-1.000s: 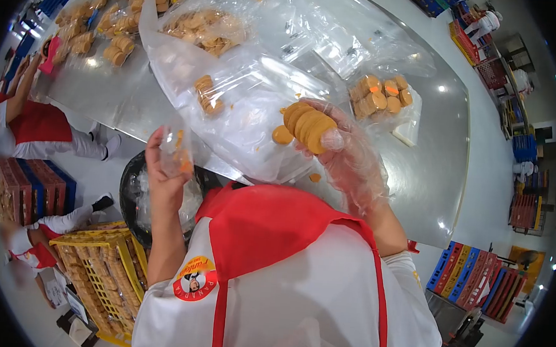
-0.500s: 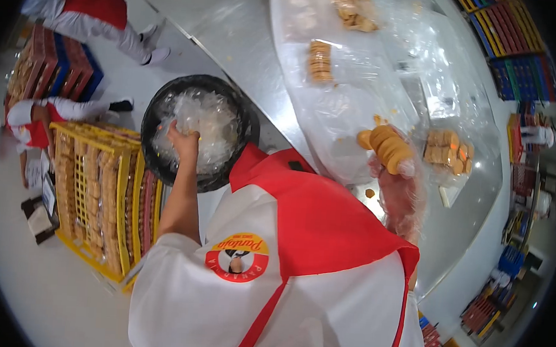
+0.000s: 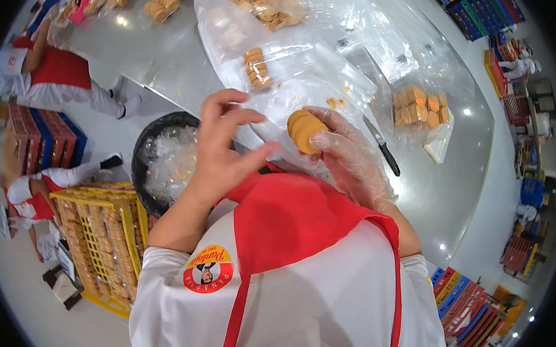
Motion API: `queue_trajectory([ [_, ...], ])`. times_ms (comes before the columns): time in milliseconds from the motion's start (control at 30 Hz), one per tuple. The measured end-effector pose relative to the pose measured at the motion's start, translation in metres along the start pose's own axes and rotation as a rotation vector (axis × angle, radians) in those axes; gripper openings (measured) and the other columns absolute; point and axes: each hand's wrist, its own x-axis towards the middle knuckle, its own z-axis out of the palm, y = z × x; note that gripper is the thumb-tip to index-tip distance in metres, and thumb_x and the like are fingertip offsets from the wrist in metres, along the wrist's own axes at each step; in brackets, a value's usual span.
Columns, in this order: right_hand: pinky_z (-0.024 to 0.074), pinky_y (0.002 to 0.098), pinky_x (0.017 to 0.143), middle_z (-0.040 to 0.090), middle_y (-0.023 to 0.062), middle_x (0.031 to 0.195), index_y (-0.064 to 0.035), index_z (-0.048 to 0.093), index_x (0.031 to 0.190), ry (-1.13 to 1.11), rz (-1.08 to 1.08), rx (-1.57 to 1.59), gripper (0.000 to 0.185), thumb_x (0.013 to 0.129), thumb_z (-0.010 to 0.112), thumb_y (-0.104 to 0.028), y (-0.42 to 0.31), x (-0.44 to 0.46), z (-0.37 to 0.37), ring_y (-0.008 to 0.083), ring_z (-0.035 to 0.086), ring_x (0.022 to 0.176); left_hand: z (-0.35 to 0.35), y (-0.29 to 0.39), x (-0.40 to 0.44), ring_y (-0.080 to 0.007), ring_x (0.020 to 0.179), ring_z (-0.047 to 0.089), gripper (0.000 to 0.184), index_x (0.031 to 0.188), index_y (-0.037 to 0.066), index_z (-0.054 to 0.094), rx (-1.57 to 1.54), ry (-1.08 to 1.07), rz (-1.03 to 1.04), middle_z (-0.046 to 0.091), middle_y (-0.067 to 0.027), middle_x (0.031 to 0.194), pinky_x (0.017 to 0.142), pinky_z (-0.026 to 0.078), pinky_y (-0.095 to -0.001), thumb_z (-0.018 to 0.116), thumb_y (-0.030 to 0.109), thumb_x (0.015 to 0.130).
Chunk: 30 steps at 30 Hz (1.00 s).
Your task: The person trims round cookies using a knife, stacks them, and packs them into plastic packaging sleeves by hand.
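My right hand (image 3: 349, 154), in a clear plastic glove, grips a short stack of round golden cookies (image 3: 302, 129) in front of my chest. My bare left hand (image 3: 221, 151) is raised to the left of the stack, fingers spread and curved, holding nothing and apart from the cookies. A knife with a black handle (image 3: 389, 159) lies on the metal table to the right of my gloved hand. Beyond my hands, a row of cookies (image 3: 257, 68) in clear wrap rests on plastic sheeting (image 3: 323, 55). Crumbs are scattered near the cookies I hold.
A black bin (image 3: 139, 172) full of crumpled clear plastic (image 3: 172, 157) stands at left. Packed cookies (image 3: 419, 108) lie right on the metal table (image 3: 445, 203); loose cookies (image 3: 263, 4) lie farther back. Yellow crates (image 3: 98, 245) and two co-workers, one in a red apron (image 3: 61, 68), are at left.
My left hand has come out of the bin, up and right toward the cookies. My right hand has lifted the cookies leftward to my chest. The view has shifted, and the knife now shows.
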Motion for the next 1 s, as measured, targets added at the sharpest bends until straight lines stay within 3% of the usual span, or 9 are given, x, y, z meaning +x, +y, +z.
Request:
queue_trajectory([
  [167,0.046,0.0283,0.083,0.058,0.0072,0.125,0.0002,0.046,0.142,0.071,-0.084,0.078,0.066,0.086,0.072,-0.024,0.003,-0.015,-0.01,0.0143,0.057,0.105,0.04,0.028,0.03,-0.0256,0.113,0.05,0.036,0.098,0.006,0.065,-0.077,-0.14,0.131,0.049,-0.0131,0.12,0.099,0.041,-0.0372,0.087,0.013,0.07],
  [300,0.0437,0.0277,0.081,0.059,0.0072,0.119,0.0008,0.047,0.139,0.116,-0.166,0.178,0.071,0.084,0.077,-0.032,0.01,-0.027,-0.026,0.0137,0.056,0.104,0.061,0.033,0.037,-0.0285,0.103,0.054,0.023,0.095,0.004,0.064,-0.112,-0.204,0.159,0.053,-0.0147,0.112,0.09,0.046,-0.0367,0.079,0.01,0.08],
  [400,0.0438,0.0276,0.08,0.06,0.0068,0.118,0.0009,0.048,0.138,0.137,-0.195,0.243,0.07,0.083,0.078,-0.032,0.015,-0.033,-0.036,0.0135,0.056,0.103,0.07,0.036,0.044,-0.0241,0.105,0.054,0.01,0.095,0.003,0.063,-0.137,-0.242,0.09,0.054,-0.0128,0.109,0.096,0.042,-0.0357,0.07,0.008,0.09],
  [500,0.0437,0.0272,0.079,0.06,0.0069,0.118,0.001,0.049,0.138,0.176,-0.216,0.303,0.07,0.083,0.077,-0.032,0.018,-0.039,-0.045,0.0133,0.056,0.101,0.07,0.034,0.056,-0.0239,0.103,0.055,0.009,0.094,0.002,0.063,-0.157,-0.33,0.079,0.057,-0.0124,0.105,0.094,0.043,-0.0343,0.068,0.009,0.092],
  [633,0.0434,0.0269,0.078,0.06,0.0077,0.118,0.0015,0.048,0.138,0.189,-0.24,0.375,0.071,0.083,0.077,-0.033,0.02,-0.046,-0.053,0.0129,0.055,0.1,0.091,0.058,0.065,-0.0265,0.1,0.057,0.031,0.107,0.005,0.067,-0.222,-0.439,0.148,0.055,-0.0121,0.114,0.086,0.047,-0.0354,0.08,0.019,0.082],
  [667,0.0433,0.0268,0.078,0.06,0.0078,0.118,0.0017,0.048,0.138,0.185,-0.241,0.396,0.072,0.083,0.077,-0.034,0.021,-0.047,-0.054,0.0128,0.055,0.1,0.094,0.063,0.063,-0.0259,0.101,0.057,0.049,0.121,0.009,0.067,-0.23,-0.507,0.105,0.053,-0.0118,0.121,0.085,0.049,-0.0343,0.084,0.023,0.077],
  [767,0.0432,0.0269,0.078,0.059,0.0085,0.118,0.0023,0.048,0.138,0.182,-0.268,0.388,0.073,0.083,0.077,-0.036,0.026,-0.045,-0.057,0.013,0.055,0.099,0.095,0.059,0.064,-0.0235,0.115,0.056,0.063,0.133,0.007,0.061,-0.109,-0.703,0.127,0.048,-0.0127,0.136,0.088,0.05,-0.0335,0.085,0.022,0.077],
  [867,0.0433,0.0263,0.079,0.059,0.0085,0.117,0.0025,0.048,0.138,0.198,-0.285,0.354,0.075,0.082,0.077,-0.037,0.026,-0.047,-0.059,0.0132,0.055,0.098,0.094,0.057,0.065,-0.0242,0.122,0.055,0.064,0.138,0.009,0.058,-0.167,-0.752,0.0,0.047,-0.013,0.14,0.09,0.052,-0.0338,0.083,0.019,0.08],
  [1000,0.0439,0.0264,0.078,0.06,0.0084,0.116,0.0024,0.047,0.139,0.189,-0.288,0.316,0.075,0.082,0.076,-0.038,0.026,-0.047,-0.06,0.0134,0.056,0.097,0.101,0.047,0.056,-0.0219,0.119,0.056,0.055,0.135,0.013,0.062,-0.421,-0.726,-0.122,0.048,-0.0139,0.138,0.088,0.053,-0.0316,0.08,0.019,0.084],
])
